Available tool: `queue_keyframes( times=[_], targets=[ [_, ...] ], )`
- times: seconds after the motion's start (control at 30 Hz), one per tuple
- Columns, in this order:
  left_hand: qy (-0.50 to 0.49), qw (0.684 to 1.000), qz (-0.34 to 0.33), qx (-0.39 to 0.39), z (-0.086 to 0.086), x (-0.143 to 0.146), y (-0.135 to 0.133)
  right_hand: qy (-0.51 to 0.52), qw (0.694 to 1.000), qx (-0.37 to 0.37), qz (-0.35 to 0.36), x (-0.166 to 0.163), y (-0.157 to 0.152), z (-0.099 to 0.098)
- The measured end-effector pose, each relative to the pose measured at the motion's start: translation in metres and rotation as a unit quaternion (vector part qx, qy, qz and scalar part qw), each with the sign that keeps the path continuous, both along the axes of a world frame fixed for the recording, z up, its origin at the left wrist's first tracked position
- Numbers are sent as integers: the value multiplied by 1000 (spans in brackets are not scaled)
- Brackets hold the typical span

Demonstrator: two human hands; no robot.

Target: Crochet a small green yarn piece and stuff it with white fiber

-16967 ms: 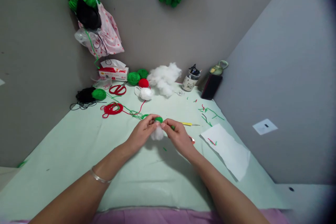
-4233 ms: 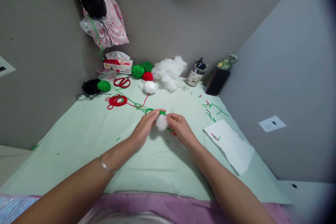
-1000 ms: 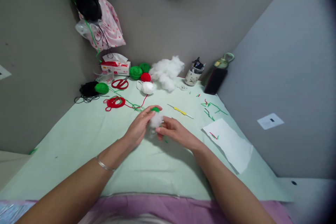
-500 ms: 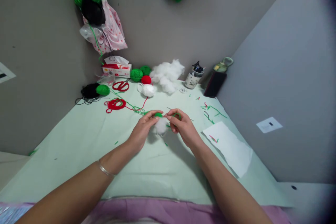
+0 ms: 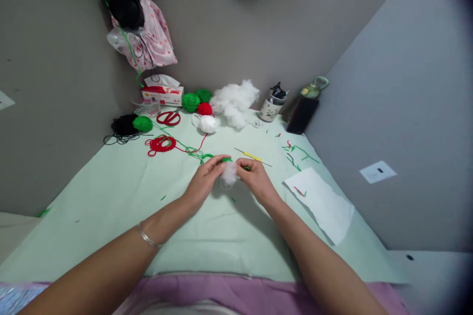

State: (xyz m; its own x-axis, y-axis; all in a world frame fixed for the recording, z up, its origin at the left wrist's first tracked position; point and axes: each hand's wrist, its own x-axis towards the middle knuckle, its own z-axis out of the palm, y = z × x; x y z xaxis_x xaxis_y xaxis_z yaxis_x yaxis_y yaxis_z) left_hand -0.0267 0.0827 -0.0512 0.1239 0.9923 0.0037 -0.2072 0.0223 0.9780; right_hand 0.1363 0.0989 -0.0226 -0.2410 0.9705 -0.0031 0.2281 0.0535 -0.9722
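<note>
My left hand (image 5: 207,177) is closed on a small green yarn piece (image 5: 226,159), held above the middle of the table. A white fluffy clump (image 5: 229,173) like stuffing hangs from it, with thin pale strands below. Close on the right side, my right hand (image 5: 253,177) pinches against the clump, and a bit of green yarn (image 5: 247,168) shows between its fingers. The fingertips are partly hidden. Just beyond this hand lies a yellow-handled crochet hook (image 5: 253,156). Loose green yarn (image 5: 194,152) trails on the table past my left hand.
Red yarn (image 5: 162,143), red-handled scissors (image 5: 169,118) and black yarn (image 5: 123,124) lie left. Yarn balls (image 5: 191,102), white stuffing (image 5: 236,101), a tissue box (image 5: 162,95), a pen jar (image 5: 271,108) and a phone (image 5: 303,115) line the back. White paper (image 5: 321,206) lies right.
My right hand has closed in against the white clump, its fingers more tucked. The crochet hook beyond it now shows fully. The whole view has shifted slightly.
</note>
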Motion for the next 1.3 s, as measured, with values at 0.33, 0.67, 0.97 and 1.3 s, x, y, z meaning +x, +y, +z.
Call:
queue_keyframes(
  times=[0.33, 0.67, 0.97, 1.3],
  targets=[
    [25, 999, 9, 21, 2, -3, 4, -67, 997, 44, 18, -1, -6, 3],
    [61, 995, 66, 48, -6, -4, 7, -106, 991, 64, 44, -13, -19, 3],
    [25, 998, 18, 59, -1, 0, -1, -41, 998, 35, -39, -3, 2, -8],
    [5, 998, 44, 38, -7, -1, 7, -111, 990, 82, 33, -7, -16, 6]
  ],
)
